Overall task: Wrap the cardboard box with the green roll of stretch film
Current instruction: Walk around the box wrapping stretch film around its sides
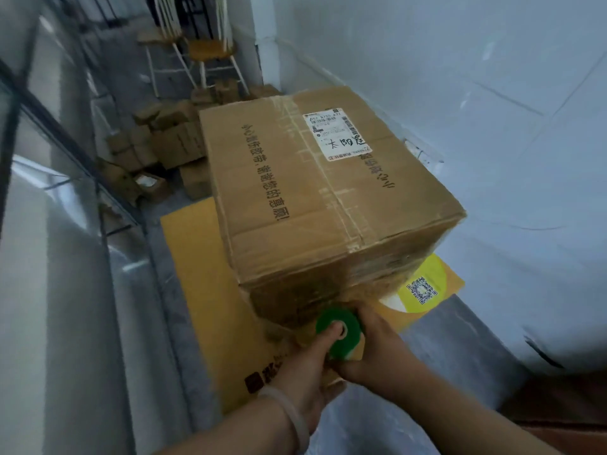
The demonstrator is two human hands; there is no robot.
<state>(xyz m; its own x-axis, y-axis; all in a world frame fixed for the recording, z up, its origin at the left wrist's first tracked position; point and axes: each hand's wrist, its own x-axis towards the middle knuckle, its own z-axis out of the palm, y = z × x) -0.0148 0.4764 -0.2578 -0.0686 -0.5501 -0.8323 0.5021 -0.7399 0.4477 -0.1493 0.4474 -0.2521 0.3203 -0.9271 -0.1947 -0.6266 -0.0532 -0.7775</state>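
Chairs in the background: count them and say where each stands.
2. One wooden-seated chair stands at the far end of the corridor, top left of centre; the second chair stands just right of it, nearer the white wall. Others may be hidden beyond the frame's top edge.

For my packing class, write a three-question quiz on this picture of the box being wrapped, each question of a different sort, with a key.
1. True or false: both hands hold the green roll against the near lower corner of the cardboard box.
2. Where is the white shipping label? A) on the box's top face B) on the floor C) on the roll
3. Fill in: the box stands on a flattened sheet of yellow ______.

Key: 1. True: the left hand has a finger at the core and the right hand grips the side. 2. A. 3. cardboard.
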